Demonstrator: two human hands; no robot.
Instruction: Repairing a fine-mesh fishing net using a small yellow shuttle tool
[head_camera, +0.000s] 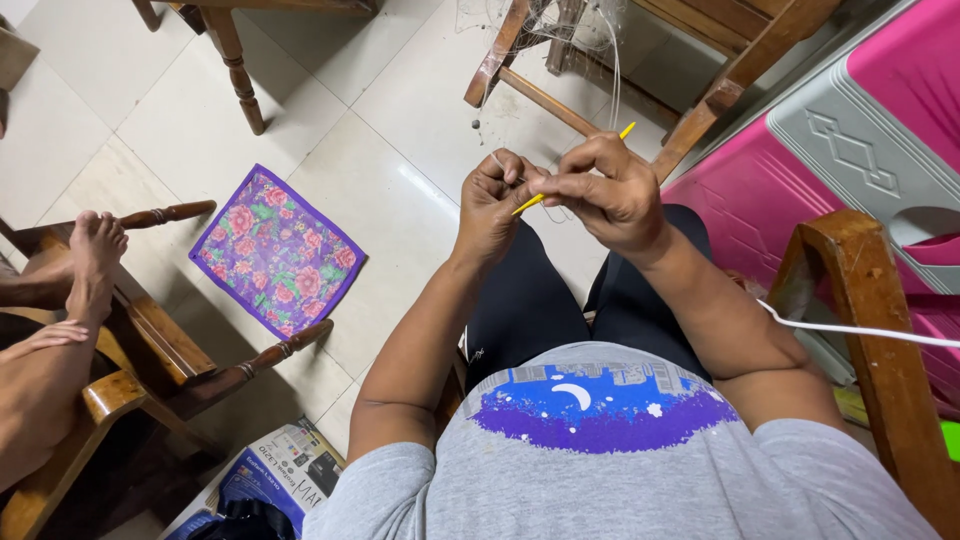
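My left hand (492, 205) and my right hand (608, 192) meet in front of me above my knees. A thin yellow needle-like tool (527, 203) runs between them, and its far tip (627, 129) sticks out past my right hand. My right hand grips the tool. My left hand pinches fine, pale netting thread (560, 212) beside it. The thread leads up to a tangle of fine net (560, 25) draped on a wooden chair (700, 110) ahead of me.
A purple floral cloth (277, 252) lies on the tiled floor. Another person's foot (92, 262) rests on a wooden chair arm (170, 350) at left. Pink and grey plastic furniture (850, 130) stands at right, with a white cable (860, 330). A printed box (280, 475) sits below.
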